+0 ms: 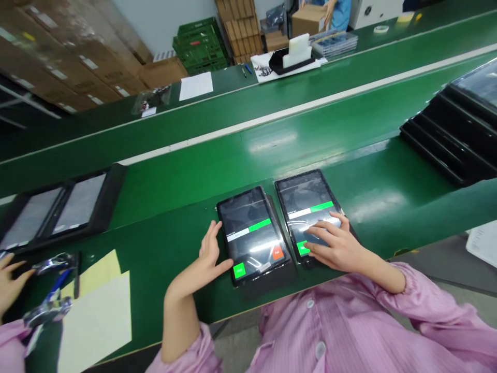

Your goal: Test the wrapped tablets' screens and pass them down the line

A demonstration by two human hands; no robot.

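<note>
Two black tablets lie side by side on the green bench in front of me, screens up and lit. The left tablet shows a white and green bar, a green button and an orange one. Against its left edge rests my left hand, fingers apart, thumb by the green button. Over the lower part of the right tablet my right hand is spread, with a fingertip at that screen's green button. The hand covers the lower right of this screen. Neither hand grips anything.
A black tray with two flat panels stands at the left. Yellowish paper sheets lie near a co-worker's hand. Stacked black trays rise at the right. Across the green belt, another person handles a cardboard box.
</note>
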